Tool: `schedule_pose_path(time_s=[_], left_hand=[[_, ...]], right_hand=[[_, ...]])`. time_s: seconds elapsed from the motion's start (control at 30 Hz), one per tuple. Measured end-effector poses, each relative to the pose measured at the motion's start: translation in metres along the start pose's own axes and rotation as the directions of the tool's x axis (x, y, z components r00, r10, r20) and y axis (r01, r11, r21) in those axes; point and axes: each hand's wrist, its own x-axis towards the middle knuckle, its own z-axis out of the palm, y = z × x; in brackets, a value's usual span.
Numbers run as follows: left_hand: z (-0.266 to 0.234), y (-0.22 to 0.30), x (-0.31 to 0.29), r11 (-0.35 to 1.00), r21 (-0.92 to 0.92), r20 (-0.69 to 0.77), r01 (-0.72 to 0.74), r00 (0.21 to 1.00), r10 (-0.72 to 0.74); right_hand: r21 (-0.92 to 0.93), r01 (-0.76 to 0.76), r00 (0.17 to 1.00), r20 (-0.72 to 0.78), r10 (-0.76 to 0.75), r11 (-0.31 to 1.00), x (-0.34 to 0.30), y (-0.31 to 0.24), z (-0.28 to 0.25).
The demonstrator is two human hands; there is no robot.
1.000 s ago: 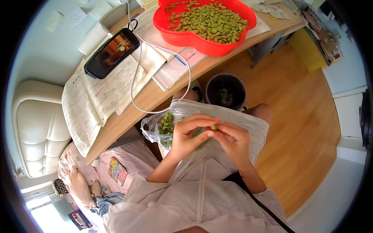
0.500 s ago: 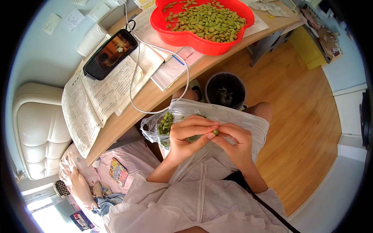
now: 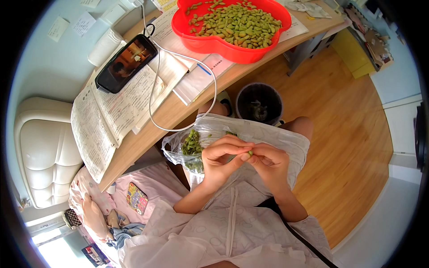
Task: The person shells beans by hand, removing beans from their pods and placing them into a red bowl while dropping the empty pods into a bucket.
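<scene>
A small green bean is pinched between the fingertips of both my hands, over my lap. My left hand comes from the left, its thumb and fingers closed on the bean. From the right, my right hand meets it, fingers closed on the same bean. Most of the bean is hidden by fingertips. Left of my left hand, a clear plastic bag lies on my lap with green pods or skins inside. On the desk stands a red scalloped tray holding many loose green beans.
The wooden desk carries an open notebook, a propped phone playing video and a looping white cable. Beneath its edge stands a dark bin. A patterned phone case rests on the pink bedding at left.
My left hand has shifted slightly to the right, and the pinched bean has moved a little right with the fingertips. Both hands keep their grip.
</scene>
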Motion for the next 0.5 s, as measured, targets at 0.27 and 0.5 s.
schedule_pose_path(time_s=[0.27,0.5], left_hand=[[0.011,0.002,-0.004,0.976,-0.165,-0.098,0.142,0.982,-0.16],[0.013,0.004,-0.005,0.932,-0.259,-0.107,0.255,0.951,-0.29]], right_hand=[[0.181,-0.07,0.997,0.029,0.065,0.981,-0.002,0.008,0.002],[0.337,-0.159,0.987,0.079,0.141,0.928,-0.001,0.004,0.0]])
